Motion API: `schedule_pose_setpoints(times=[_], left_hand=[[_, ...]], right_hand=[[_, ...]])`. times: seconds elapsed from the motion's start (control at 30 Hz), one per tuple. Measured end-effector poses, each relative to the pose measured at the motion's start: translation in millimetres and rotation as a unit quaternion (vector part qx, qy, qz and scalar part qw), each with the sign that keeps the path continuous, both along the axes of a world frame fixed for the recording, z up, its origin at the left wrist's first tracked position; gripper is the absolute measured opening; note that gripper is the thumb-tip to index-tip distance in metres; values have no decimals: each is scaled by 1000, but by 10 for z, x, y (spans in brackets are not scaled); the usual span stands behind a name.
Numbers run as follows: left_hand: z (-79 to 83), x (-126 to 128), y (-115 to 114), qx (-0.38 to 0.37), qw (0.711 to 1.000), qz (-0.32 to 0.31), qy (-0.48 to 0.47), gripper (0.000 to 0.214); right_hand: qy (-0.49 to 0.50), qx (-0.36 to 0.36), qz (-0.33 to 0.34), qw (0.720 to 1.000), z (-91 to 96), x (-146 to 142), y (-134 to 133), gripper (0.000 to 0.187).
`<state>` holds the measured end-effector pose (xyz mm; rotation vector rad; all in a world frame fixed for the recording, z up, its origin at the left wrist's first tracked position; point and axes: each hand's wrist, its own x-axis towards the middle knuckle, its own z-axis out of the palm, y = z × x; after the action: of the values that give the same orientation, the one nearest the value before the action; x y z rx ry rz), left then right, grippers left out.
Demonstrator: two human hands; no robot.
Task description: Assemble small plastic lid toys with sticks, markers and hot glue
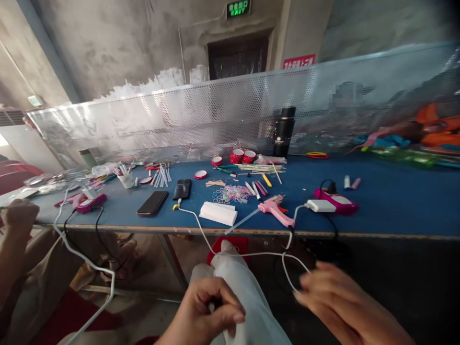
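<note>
Both hands are located below the front edge of the blue table (388, 206), above the wearer's lap. Left hand (212, 306): fingers curled, thumb brought in against them; whether anything is pinched there, I cannot tell from here. Right hand (334, 297): blurred, its fingertips at a loop of white cable (266, 254); I cannot tell whether they grip the loop or only meet it.

Cable position: one run drops from the black device (182, 188) over the table edge and crosses the lap toward the right hand. Another run rises near the pink glue gun (276, 211) to a white adapter (321, 206) at the purple power strip (341, 203).

The glue gun lies on its side near the edge, a clear glue stick (242, 222) projecting to its left. Folded white paper (218, 213) lies left of the stick; loose rubber bands (232, 193) are spread behind the paper. A phone (152, 203) lies left of the black device. At far left, a co-worker's hand (19, 215) is raised, fingers bent.
</note>
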<state>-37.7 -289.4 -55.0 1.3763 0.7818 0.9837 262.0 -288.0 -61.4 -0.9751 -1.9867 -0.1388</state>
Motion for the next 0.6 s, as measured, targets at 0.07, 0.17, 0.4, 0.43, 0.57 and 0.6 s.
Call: schedule_pose_setpoints(times=[0.07,0.17,0.4,0.43,0.57,0.6], left_hand=[[175,72,166,204,971,68,99,18],[466,89,509,352,903,137,204,55],[676,-327,1421,436,818,147,345,23],[648,-371,1526,432,811,125,374,35],[489,-386,1828,398,800,49,446,51],[451,-361,1876,391,797,36,458,51]], right_hand=[[-27,30,-14,999,284,-164,185,35],[-34,90,41,994,742,-382,497,5],[-22,114,22,993,1172,-565,1008,9],[-11,108,18,994,1123,-580,1047,9],[28,83,23,996,754,-675,1099,7],[29,71,27,997,652,-700,1090,7]])
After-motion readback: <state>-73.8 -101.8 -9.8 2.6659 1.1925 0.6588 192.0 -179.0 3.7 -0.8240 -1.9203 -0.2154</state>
